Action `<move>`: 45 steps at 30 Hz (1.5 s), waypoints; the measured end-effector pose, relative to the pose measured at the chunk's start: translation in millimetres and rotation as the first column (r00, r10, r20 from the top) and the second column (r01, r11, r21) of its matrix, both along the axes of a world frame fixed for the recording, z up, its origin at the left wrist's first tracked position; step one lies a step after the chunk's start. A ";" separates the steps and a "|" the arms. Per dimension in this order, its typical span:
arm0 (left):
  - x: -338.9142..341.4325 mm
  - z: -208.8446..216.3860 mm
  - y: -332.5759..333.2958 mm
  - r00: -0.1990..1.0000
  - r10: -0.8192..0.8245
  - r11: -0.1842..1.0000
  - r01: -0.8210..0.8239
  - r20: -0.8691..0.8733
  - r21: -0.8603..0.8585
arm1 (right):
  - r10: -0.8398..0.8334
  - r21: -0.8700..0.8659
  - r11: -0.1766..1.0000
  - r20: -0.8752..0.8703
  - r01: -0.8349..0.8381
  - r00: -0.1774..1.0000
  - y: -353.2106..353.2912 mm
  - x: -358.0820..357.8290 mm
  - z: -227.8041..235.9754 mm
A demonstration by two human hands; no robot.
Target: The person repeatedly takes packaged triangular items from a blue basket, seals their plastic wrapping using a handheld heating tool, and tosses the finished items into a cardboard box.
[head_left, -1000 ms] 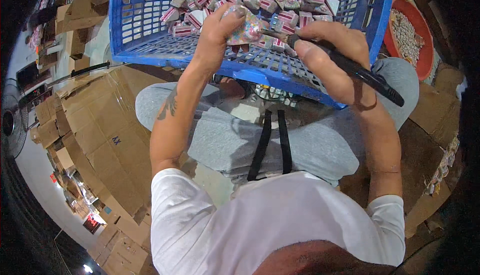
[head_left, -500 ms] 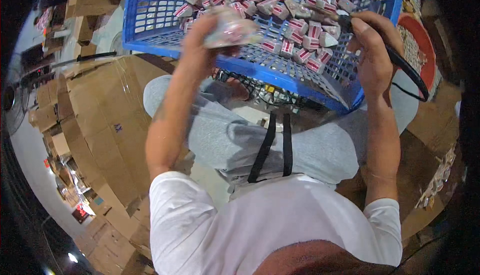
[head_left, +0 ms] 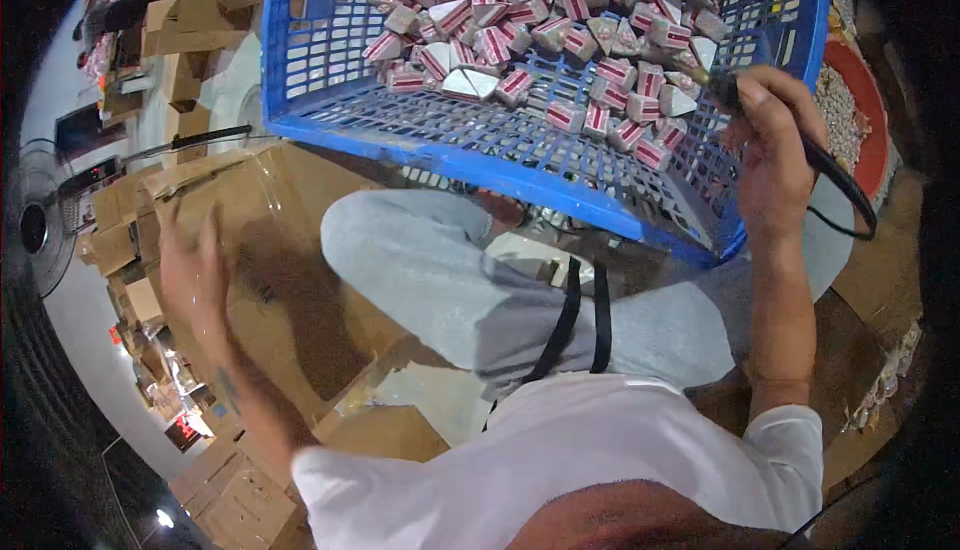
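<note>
My right hand (head_left: 775, 145) is closed around the black handle of a soldering iron (head_left: 722, 88). Its metal shaft reaches over the basket's right side, and a black cable curves away below the hand. Small wedge-shaped pieces (head_left: 490, 45), white and pink with red stripes, lie heaped in the blue plastic basket (head_left: 450, 165). Out to the left, my left hand (head_left: 195, 275) hangs over a large cardboard box (head_left: 300, 250). It is blurred, but its fingers are spread and nothing shows in them.
A red bowl (head_left: 872, 115) of small pale bits stands right of the basket. A fan (head_left: 38, 228) is at the far left, near stacked cartons (head_left: 115, 245). My bent legs (head_left: 420, 280) sit below the basket, with dark cords on the floor beyond.
My left hand has swung from the basket's front edge out to the left and down. The clear-wrapped bundle it held has left it. My right hand keeps its grip on the soldering iron.
</note>
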State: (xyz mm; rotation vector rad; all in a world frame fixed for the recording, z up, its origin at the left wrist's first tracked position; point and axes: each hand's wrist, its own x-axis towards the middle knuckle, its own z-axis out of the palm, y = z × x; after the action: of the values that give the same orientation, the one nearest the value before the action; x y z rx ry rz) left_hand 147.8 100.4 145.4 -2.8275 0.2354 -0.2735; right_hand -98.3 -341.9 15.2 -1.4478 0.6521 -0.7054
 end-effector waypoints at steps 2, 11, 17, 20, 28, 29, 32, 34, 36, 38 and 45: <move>58.3 -70.0 -84.6 0.907 -0.399 0.855 0.313 -0.138 -0.415 | -0.035 -0.003 0.999 -0.038 0.034 0.999 -3.3 -2.1 -5.5; 282.6 -406.3 -296.7 0.645 -0.694 0.714 0.561 -0.320 -0.418 | -0.263 0.050 0.960 -0.185 0.276 0.947 -31.5 -8.8 -29.2; 334.8 -420.7 -403.0 0.338 -0.382 0.583 0.810 -0.860 0.060 | -0.342 -0.086 0.939 -0.319 0.333 0.884 -43.6 -12.2 -35.8; 308.5 -452.6 -415.0 0.452 -0.405 0.763 0.646 -0.795 -0.021 | -0.341 -0.096 0.938 -0.433 0.334 0.834 -48.6 -7.8 -43.9; 202.1 -465.0 -368.0 0.502 -0.405 0.874 0.457 -0.765 -0.162 | -0.347 -0.112 0.937 -0.411 0.331 0.843 -42.9 5.0 -34.0; 188.2 -477.8 -355.6 0.476 -0.421 0.887 0.393 -0.772 -0.242 | -0.339 -0.099 0.940 -0.401 0.328 0.851 -40.2 6.4 -32.8; 117.0 -449.6 -358.0 0.489 -0.473 0.866 0.412 -0.733 -0.284 | -0.325 -0.065 0.944 -0.369 0.324 0.871 -35.5 5.4 -29.7; 100.4 -457.2 -336.1 0.497 -0.523 0.841 0.434 -0.692 -0.324 | -0.305 -0.007 0.947 -0.327 0.320 0.895 -27.7 8.4 -26.2; 91.0 -458.0 -315.5 0.223 -0.622 0.783 0.173 -0.750 -0.598 | -0.298 -0.017 0.952 -0.283 0.306 0.911 -23.4 9.7 -25.8; 61.9 -450.4 -298.7 0.178 -0.625 0.739 0.451 -0.760 -0.501 | -0.259 -0.006 0.965 -0.220 0.264 0.941 -24.7 5.3 -26.5; 53.6 -434.2 -288.1 0.245 -0.515 0.792 0.502 -0.822 -0.347 | -0.213 -0.108 0.975 -0.185 0.196 0.959 -21.5 9.4 -24.3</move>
State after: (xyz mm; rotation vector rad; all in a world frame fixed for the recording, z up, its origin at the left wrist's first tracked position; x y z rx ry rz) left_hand 201.4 -187.8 -288.8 -2.4546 1.4012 1.2032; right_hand -88.9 -363.3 -9.1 -1.5584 0.9444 -0.7654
